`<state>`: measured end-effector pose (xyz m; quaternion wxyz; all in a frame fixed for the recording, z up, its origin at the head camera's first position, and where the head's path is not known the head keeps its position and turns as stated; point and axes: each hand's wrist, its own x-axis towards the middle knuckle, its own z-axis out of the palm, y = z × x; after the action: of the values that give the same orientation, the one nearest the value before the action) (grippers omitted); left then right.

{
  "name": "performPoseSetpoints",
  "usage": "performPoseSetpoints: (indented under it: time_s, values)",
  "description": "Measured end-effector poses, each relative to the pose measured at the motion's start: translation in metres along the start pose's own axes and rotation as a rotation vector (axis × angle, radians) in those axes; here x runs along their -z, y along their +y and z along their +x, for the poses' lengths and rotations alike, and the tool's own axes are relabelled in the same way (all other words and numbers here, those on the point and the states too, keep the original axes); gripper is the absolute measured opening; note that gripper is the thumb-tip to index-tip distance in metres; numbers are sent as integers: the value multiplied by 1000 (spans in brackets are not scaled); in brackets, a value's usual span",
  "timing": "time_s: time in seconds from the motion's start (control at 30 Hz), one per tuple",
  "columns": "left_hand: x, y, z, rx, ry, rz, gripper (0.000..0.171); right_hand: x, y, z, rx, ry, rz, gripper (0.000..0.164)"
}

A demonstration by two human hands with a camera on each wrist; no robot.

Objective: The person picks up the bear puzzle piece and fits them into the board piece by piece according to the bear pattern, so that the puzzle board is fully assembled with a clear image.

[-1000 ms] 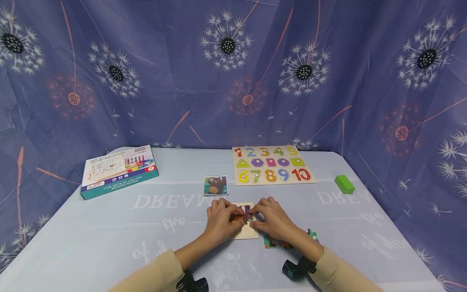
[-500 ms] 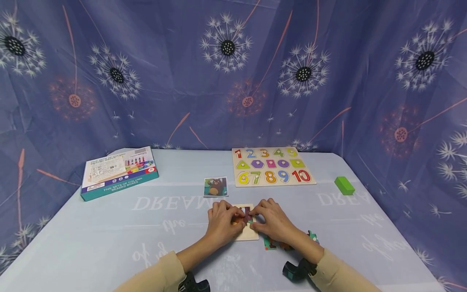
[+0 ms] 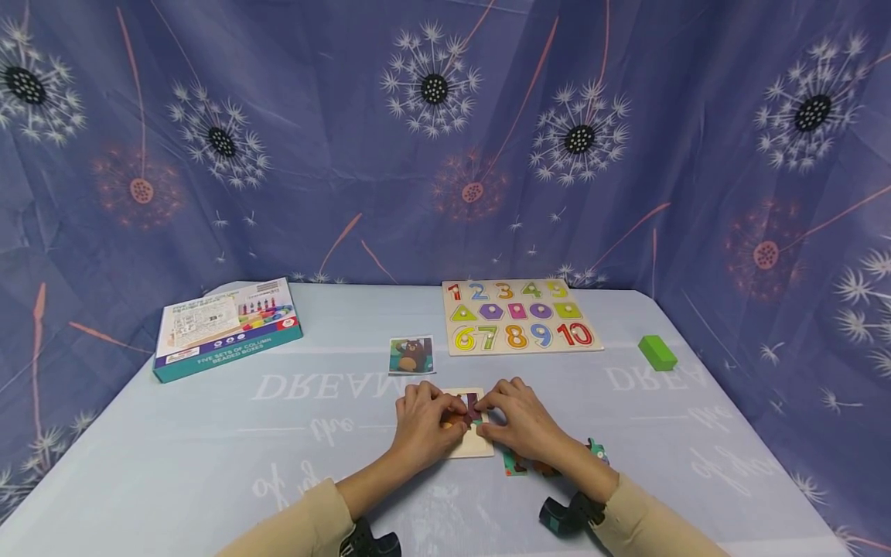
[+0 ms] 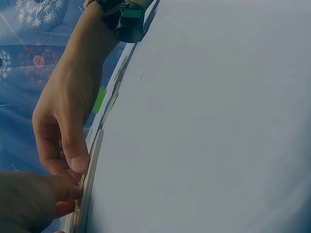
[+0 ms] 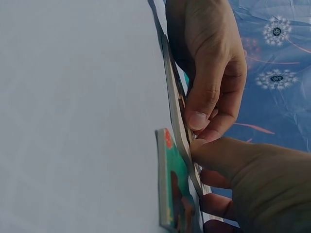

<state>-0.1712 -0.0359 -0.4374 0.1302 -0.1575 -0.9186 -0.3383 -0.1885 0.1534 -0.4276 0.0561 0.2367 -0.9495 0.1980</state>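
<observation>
A small wooden puzzle board (image 3: 473, 447) lies flat on the table between both hands. My left hand (image 3: 426, 422) curls over its left side, thumb and forefinger on a brown-and-orange puzzle piece (image 3: 453, 418). From the right, my right hand (image 3: 524, 422) pinches at a dark puzzle piece (image 3: 472, 410) on the board, its fingertips close to the left ones. Both wrist views look along the board's edge, and fingers hide much of the picture. Loose puzzle pieces (image 3: 514, 463) lie just right of the board, partly under the right forearm; a green one (image 5: 176, 170) appears in the right wrist view.
Behind the board lies a bear picture card (image 3: 411, 356). Farther back rests a number-and-shape peg board (image 3: 524, 316), with a green block (image 3: 657, 353) to its right. A boxed bead set (image 3: 228, 329) sits at the back left. A blue dandelion curtain (image 3: 334, 155) hangs behind the table.
</observation>
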Motion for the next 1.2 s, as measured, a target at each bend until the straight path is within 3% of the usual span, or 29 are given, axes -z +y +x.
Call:
performPoseSetpoints:
  time_s: [0.4,0.9,1.2]
  values:
    - [0,0,0,-6,-1,0,12,-2,2,-1,35,36,6,18]
    - [0,-1,-1,-6,-6,-6,12,-1,-1,1,11,23,12,17]
    - [9,-4,-2,-1,-10,-23,17,-1,0,0,21,41,15,17]
